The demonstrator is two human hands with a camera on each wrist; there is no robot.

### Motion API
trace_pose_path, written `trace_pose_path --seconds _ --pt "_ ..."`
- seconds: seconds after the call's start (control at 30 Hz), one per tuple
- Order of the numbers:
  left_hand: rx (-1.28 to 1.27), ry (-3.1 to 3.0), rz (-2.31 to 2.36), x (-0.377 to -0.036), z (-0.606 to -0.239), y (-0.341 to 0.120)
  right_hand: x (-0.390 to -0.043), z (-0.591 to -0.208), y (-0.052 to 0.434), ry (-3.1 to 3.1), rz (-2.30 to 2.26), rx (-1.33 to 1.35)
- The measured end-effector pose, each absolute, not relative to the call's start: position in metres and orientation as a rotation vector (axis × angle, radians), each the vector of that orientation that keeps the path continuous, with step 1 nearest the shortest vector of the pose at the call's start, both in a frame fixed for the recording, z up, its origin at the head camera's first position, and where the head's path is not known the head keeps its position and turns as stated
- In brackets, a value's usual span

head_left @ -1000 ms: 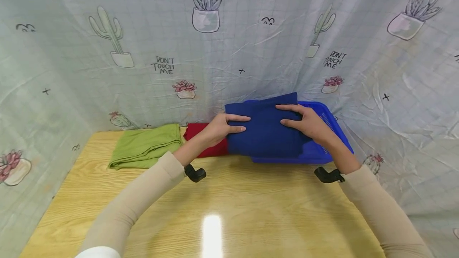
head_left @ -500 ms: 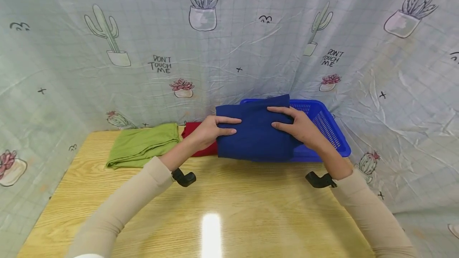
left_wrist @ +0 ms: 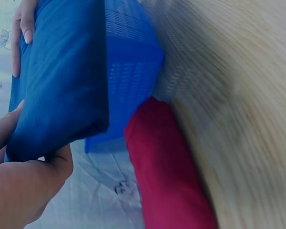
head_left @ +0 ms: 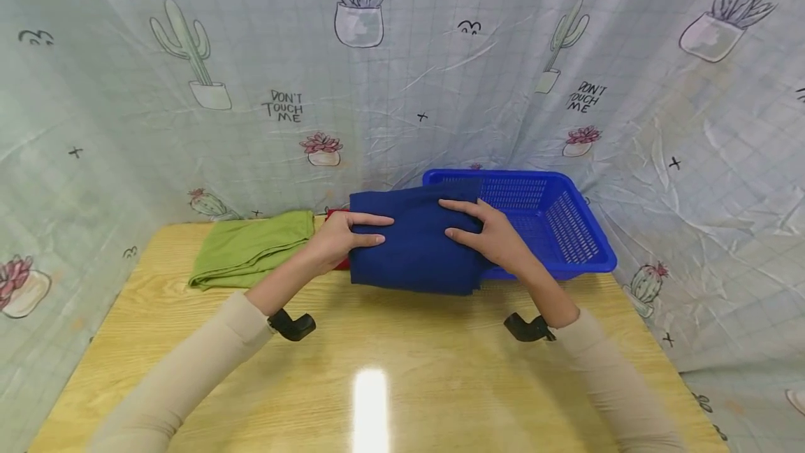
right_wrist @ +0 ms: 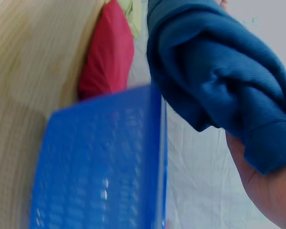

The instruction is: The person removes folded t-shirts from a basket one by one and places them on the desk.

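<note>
Navy folded cloth (head_left: 415, 250) hangs between my 2 hands over the blue basket's (head_left: 566, 229) left edge: left hand (head_left: 336, 240) and right hand (head_left: 493, 236) each pinch an end. I judge it soft, light, floppy; gripping both ends seems best.

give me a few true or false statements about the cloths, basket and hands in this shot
1. Both hands hold the folded blue cloth. True: the left hand grips its left edge and the right hand its right edge.
2. The blue basket holds a red cloth. False: no cloth lies inside it; the red cloth lies on the table beside the basket.
3. The green cloth lies to the left of the red one. True.
4. The green cloth is draped over the basket rim. False: it lies folded on the table, apart from the basket.
5. The left hand rests flat on the table. False: it grips the blue cloth.
</note>
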State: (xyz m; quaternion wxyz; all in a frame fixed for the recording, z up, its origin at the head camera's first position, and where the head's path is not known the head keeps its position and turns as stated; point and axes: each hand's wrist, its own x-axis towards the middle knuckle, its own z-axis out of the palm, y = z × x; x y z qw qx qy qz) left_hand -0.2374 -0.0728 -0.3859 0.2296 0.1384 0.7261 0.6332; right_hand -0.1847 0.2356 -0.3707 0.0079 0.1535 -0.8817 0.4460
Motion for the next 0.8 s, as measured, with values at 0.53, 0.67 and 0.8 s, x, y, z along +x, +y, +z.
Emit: trace_pose_path --seconds 0.53,0.67,0.8 --pt "0.313 2.085 1.687 -0.212 -0.404 -0.134 -0.174 -0.401 0.18 -2.727 1.381 0.612" --pt "0.286 2.05 1.717 -0.207 -0.406 -0.146 -0.174 -0.402 0.17 -2.733 1.379 0.651" --pt "0.252 2.033 1.74 -0.203 -0.41 -0.157 -0.174 -0.404 0.16 -2.747 1.332 0.71"
